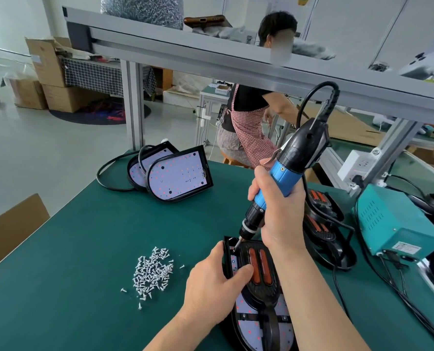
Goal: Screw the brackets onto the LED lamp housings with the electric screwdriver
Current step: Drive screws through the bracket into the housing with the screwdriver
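Observation:
A black LED lamp housing (246, 325) lies flat on the green table (89, 236) in front of me, with a black bracket (256, 290) carrying two orange strips on top of it. My left hand (213, 282) grips the housing's left edge, thumb on the bracket. My right hand (279, 211) holds the blue and black electric screwdriver (284, 173) tilted, its bit tip down at the housing's far left corner. A pile of small silver screws (152, 272) lies left of the housing.
Two more lamp housings (178, 173) lean together at the table's far side with a black cable. Assembled lamps (322, 224) are stacked at right beside a teal power box (393, 224). Another person (248, 115) sits beyond the bench frame. A cardboard box (10, 229) stands at left.

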